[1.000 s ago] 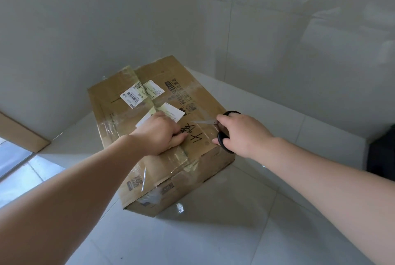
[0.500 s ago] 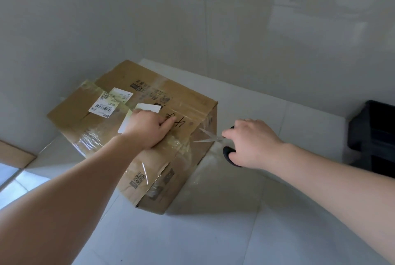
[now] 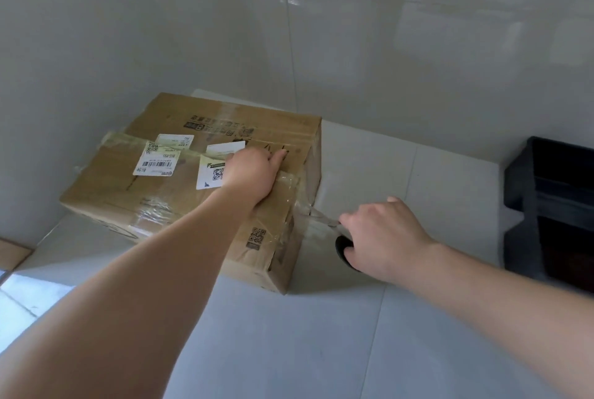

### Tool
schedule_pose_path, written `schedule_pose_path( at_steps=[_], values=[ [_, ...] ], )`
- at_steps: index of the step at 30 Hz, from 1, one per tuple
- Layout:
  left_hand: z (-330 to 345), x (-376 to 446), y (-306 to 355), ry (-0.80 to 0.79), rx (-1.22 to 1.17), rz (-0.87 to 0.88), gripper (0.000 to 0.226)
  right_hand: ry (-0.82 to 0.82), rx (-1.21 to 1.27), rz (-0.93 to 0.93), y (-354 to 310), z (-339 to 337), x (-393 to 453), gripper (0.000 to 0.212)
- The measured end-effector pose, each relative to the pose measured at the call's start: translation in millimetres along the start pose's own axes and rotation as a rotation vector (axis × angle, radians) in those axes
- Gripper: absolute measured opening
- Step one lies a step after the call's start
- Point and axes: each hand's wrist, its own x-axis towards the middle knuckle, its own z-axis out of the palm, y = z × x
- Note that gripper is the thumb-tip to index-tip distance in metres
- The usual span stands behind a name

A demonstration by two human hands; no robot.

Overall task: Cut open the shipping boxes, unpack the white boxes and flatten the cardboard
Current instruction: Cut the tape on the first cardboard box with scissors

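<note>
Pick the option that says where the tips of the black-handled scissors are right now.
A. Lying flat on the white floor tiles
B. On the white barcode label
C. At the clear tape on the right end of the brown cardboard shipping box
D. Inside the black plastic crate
C: the right hand grips the black-handled scissors, their blades meeting the clear tape on the right end of the brown cardboard shipping box, which the left hand steadies.
</note>
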Motion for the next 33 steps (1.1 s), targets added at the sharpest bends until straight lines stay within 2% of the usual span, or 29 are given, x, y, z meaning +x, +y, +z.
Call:
schedule_pose_path(
  at_steps=[4, 9, 12, 14, 16, 20, 24, 26, 29, 33],
  values=[
    [7, 10, 0, 0.023, -0.033, -0.023, 0.056, -0.008, 0.001, 0.031, 0, 7, -14, 0.023],
    [8, 26, 14, -0.004, 0.104, -0.022, 0.053, 0.011, 0.022, 0.022, -8, 6, -21, 0.028],
    [9, 30, 17, -0.013, 0.19, -0.003, 0.034, 0.011, -0.004, 0.039, -10, 4, -24, 0.029],
    [8, 30, 22, -0.015, 0.178, -0.044, 0.031, 0.014, -0.026, 0.054, -14, 5, -27, 0.029],
    [8, 31, 25, -0.023, 0.195, -0.068, 0.037, 0.025, -0.034, 0.073, -18, 6, -28, 0.027],
    [5, 25, 25, -0.027, 0.074, -0.07, 0.069, -0.009, -0.1, 0.073, -22, 6, -31, 0.021],
    [6, 10, 30, -0.076, 0.198, 0.039, 0.087, -0.004, -0.124, 0.1, -19, 9, -33, 0.025],
    [6, 9, 31, -0.082, 0.186, 0.076, 0.079, 0.007, -0.13, 0.102, -20, 10, -33, 0.026],
    [2, 11, 33, -0.093, 0.133, 0.096, 0.053, 0.032, -0.132, 0.095, -21, 10, -30, 0.028],
    [2, 12, 36, -0.114, 0.129, 0.101, 0.047, 0.032, -0.152, 0.09, -19, 12, -31, 0.028]
  ],
)
